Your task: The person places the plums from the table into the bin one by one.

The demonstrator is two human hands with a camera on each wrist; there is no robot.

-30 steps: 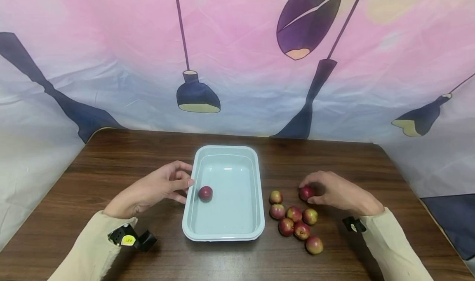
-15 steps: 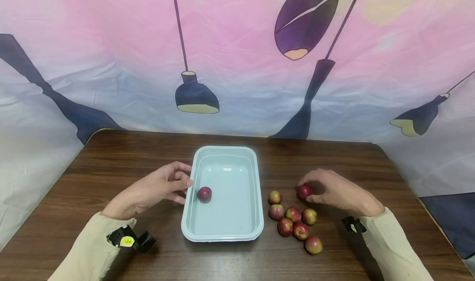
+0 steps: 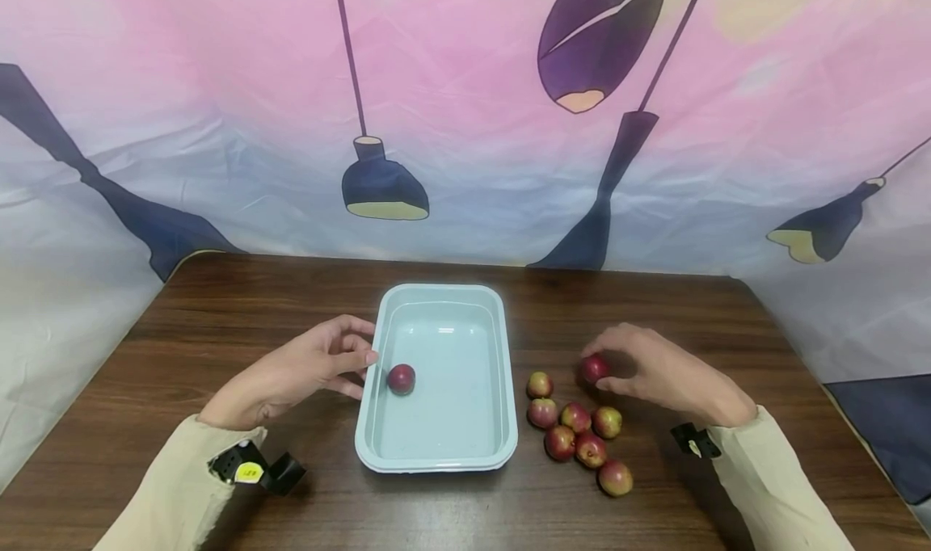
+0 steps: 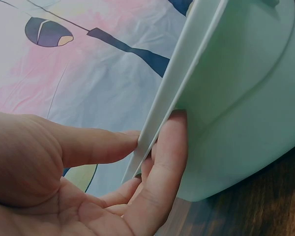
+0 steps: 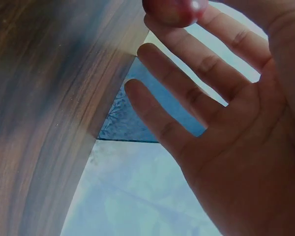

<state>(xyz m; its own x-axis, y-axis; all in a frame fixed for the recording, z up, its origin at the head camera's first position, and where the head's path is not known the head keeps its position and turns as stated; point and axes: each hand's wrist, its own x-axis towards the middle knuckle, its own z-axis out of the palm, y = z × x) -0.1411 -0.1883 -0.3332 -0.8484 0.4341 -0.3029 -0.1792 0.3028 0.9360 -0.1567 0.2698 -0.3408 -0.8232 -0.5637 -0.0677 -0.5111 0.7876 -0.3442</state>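
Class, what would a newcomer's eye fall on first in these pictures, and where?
Probably the pale blue tray near the middle of the wooden table, its rim pinched by the left hand and one plum lying inside, towards that hand. To the tray's right, seven more plums lie loosely grouped, and beside them the right hand holds a red plum. Behind, a pink-and-blue cloth shows dark hanging lamps.

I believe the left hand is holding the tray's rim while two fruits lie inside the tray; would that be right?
Not quite: only one fruit lies inside the tray, as the head view shows. The left hand is indeed holding its rim.
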